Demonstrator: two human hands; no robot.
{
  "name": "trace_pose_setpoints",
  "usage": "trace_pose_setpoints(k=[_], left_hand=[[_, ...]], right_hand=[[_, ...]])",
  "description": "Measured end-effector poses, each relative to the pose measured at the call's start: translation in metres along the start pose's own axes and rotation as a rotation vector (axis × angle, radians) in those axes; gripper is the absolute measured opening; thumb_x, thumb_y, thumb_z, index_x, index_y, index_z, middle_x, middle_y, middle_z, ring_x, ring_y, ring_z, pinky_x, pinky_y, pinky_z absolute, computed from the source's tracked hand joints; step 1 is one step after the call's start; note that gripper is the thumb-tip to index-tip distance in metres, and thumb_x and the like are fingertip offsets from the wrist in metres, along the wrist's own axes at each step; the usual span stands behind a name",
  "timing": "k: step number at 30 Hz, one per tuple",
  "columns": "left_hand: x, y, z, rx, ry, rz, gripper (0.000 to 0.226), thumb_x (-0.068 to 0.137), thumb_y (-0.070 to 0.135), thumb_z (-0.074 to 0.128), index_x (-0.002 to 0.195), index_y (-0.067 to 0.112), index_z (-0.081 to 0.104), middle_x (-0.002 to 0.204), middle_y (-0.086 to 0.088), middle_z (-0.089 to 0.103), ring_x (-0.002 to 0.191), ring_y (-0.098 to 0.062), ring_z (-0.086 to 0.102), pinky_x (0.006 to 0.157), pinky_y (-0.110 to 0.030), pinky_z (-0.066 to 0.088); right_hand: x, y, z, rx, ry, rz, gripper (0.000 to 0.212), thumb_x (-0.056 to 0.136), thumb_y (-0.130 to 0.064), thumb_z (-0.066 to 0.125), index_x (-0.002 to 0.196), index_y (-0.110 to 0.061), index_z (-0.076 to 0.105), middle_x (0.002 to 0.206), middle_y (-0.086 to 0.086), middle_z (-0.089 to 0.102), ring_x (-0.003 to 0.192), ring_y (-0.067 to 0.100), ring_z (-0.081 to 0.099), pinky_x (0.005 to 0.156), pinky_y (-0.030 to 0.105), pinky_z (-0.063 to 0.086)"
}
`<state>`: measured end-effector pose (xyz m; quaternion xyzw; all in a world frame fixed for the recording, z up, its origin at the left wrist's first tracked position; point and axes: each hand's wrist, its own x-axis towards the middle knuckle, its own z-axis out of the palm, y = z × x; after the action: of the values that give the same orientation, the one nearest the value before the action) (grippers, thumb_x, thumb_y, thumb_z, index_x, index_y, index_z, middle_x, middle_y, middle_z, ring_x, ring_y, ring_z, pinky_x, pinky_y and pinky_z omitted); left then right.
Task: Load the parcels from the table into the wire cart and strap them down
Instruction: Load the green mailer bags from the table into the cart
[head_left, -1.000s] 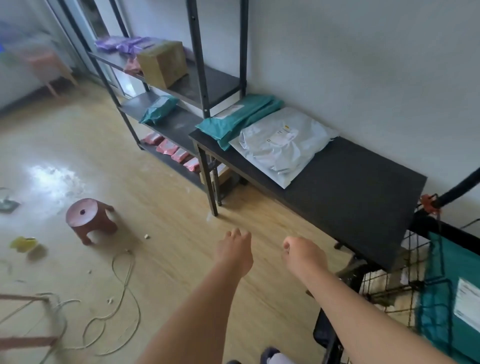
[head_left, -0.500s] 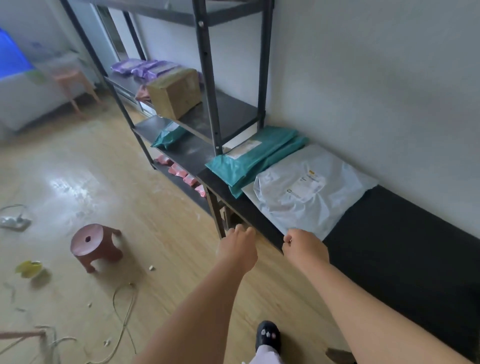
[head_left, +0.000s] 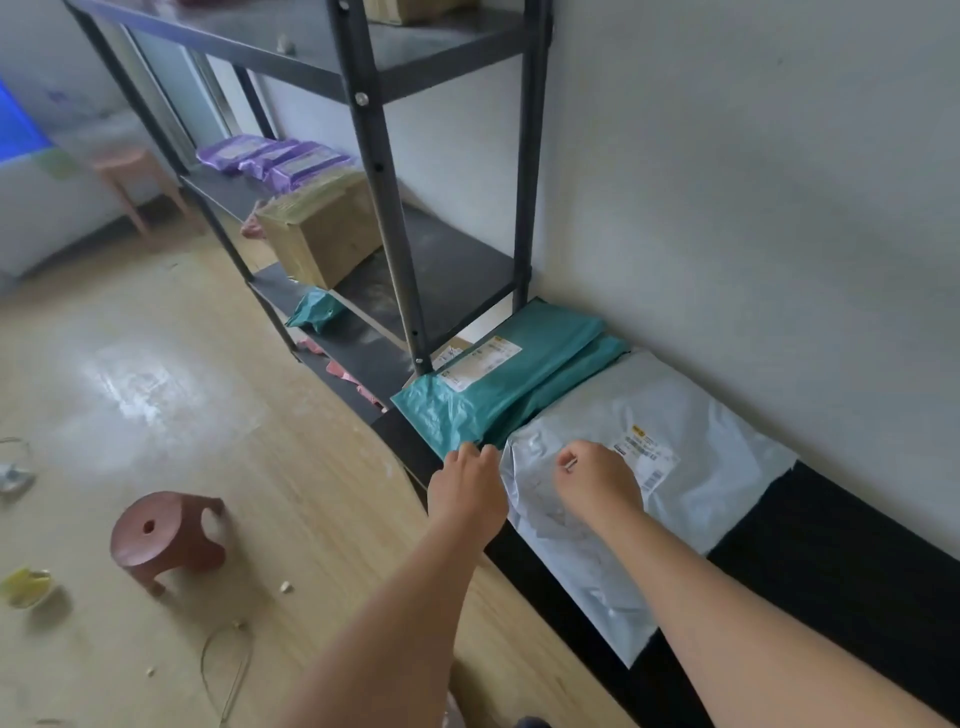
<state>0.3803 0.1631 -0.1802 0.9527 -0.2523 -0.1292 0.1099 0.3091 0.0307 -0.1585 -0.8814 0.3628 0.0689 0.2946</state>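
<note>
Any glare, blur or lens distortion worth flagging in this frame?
Head view: glare washes out a patch of the wooden floor; the wide-angle lens bows the shelf upright; the label on the grey parcel is too soft to read, and the far-left background is blurred.

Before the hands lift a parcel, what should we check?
1. Parcels within reach: teal parcel and grey parcel lie on the table, ok.
2. Left hand at the teal parcel's near corner: ok.
3. Right hand over the grey parcel: ok.
4. Firm grip by either hand: cannot tell.
5. Which parcel lies on top where they meet: cannot tell.
6. Wire cart in sight: not ok, out of view.
</note>
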Motion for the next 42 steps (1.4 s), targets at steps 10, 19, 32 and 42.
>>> trace_pose_setpoints(k=[10, 19, 32, 42], left_hand=[[0.121, -0.008, -0.031, -0.018, -0.040, 0.100, 0.031, 0.098, 0.023, 0.044, 0.129, 0.017, 0.048, 0.126, -0.004, 0.048, 0.114, -0.024, 0.048, 0.078, -0.035, 0.046], [0.219, -0.014, -0.048, 0.058, -0.171, 0.160, 0.038, 0.098, 0.035, 0.045, 0.131, 0.017, 0.044, 0.138, -0.006, 0.039, 0.128, -0.025, 0.040, 0.088, -0.039, 0.048], [0.254, -0.014, -0.019, 0.026, -0.402, 0.122, 0.081, 0.087, 0.057, 0.057, 0.146, 0.013, 0.023, 0.142, -0.016, 0.034, 0.131, -0.037, 0.033, 0.107, -0.042, 0.033], [0.260, -0.017, -0.019, -0.041, -0.375, 0.059, 0.087, 0.082, 0.066, 0.053, 0.147, 0.017, 0.025, 0.143, -0.010, 0.036, 0.130, -0.032, 0.035, 0.104, -0.042, 0.034]], right_hand=[[0.094, -0.055, -0.008, 0.234, 0.076, 0.168, 0.030, 0.095, -0.020, 0.052, 0.124, -0.017, 0.060, 0.119, 0.003, 0.066, 0.092, 0.019, 0.058, 0.071, 0.022, 0.040], [0.156, -0.085, -0.003, 0.380, 0.214, 0.423, 0.039, 0.094, -0.020, 0.051, 0.133, -0.015, 0.054, 0.128, 0.004, 0.062, 0.117, 0.026, 0.057, 0.087, 0.028, 0.043], [0.182, -0.078, 0.016, 0.671, 0.279, 0.611, 0.029, 0.084, -0.012, 0.058, 0.094, 0.015, 0.062, 0.099, 0.032, 0.067, 0.092, 0.046, 0.067, 0.086, 0.058, 0.052], [0.180, -0.071, 0.022, 1.129, 0.266, 0.709, 0.024, 0.086, -0.024, 0.071, 0.085, -0.002, 0.063, 0.073, 0.011, 0.066, 0.054, 0.018, 0.063, 0.050, 0.027, 0.057]])
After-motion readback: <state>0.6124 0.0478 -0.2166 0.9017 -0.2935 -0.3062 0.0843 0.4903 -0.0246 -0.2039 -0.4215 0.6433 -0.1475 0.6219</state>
